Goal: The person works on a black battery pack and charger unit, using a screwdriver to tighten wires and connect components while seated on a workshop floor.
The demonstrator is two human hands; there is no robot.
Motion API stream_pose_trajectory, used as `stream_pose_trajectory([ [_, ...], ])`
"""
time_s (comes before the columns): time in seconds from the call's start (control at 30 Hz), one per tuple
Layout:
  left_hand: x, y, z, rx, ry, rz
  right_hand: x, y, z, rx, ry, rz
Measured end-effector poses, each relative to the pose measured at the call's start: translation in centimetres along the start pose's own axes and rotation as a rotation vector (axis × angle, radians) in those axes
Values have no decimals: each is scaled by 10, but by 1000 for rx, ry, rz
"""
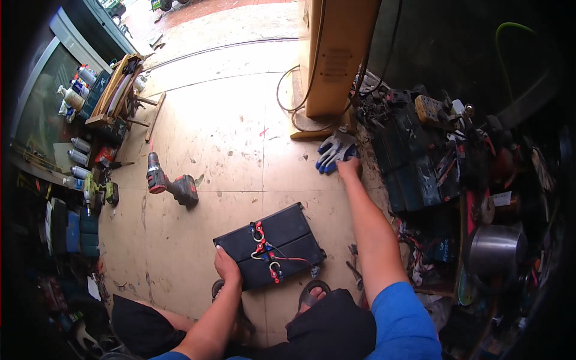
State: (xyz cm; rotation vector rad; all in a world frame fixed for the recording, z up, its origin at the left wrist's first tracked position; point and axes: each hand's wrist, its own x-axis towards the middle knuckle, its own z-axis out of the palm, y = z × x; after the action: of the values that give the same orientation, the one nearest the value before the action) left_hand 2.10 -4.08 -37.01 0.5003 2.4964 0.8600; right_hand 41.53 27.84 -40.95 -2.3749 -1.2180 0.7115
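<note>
A black battery pack (286, 232) lies on the floor in front of me, made of several blocks side by side. Short wires with red and blue terminal ends (261, 247) run across its top. My left hand (227, 264) is closed on the pack's left edge, its thumb over the upper side and the other fingers mostly hidden. Farther off, by the foot of a yellow post, my outstretched right hand (349, 168) is closed on grey and blue work gloves (335, 150). A red and black cordless drill (171, 182) rests on the floor to the left.
The yellow post (336, 66) with a looping cable stands ahead. Toolboxes (405, 162) and cluttered tools line the right side, with a metal pot (497, 251) nearer me. Along the left are spray cans (79, 150), a green power tool (99, 193) and a wooden stand (117, 90).
</note>
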Motion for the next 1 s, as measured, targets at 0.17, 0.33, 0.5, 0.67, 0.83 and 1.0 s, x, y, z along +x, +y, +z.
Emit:
stream_pose_trajectory([
  [0.17, 1, -5, -10, 17, 65, 0, -31, -26, -32, 843, -7, 132],
  [0.33, -6, 6, -3, 56, 6, 16, 26, -62, -122, 1034, 16, -89],
  [0.5, -6, 8, -3, 48, -7, -7, 31, -93, -143, 556, 375, -609],
  [0.67, 2, -8, -4, -228, -127, -25, -65, -24, -43, 117, 40, -560],
  [0.83, 8, -22, -18, -368, -265, -124, -60, 11, -12, -9, 130, -487],
  [1.0, -6, -25, -14, -268, -283, -52, -17, 24, -12, -320, 223, -661],
])
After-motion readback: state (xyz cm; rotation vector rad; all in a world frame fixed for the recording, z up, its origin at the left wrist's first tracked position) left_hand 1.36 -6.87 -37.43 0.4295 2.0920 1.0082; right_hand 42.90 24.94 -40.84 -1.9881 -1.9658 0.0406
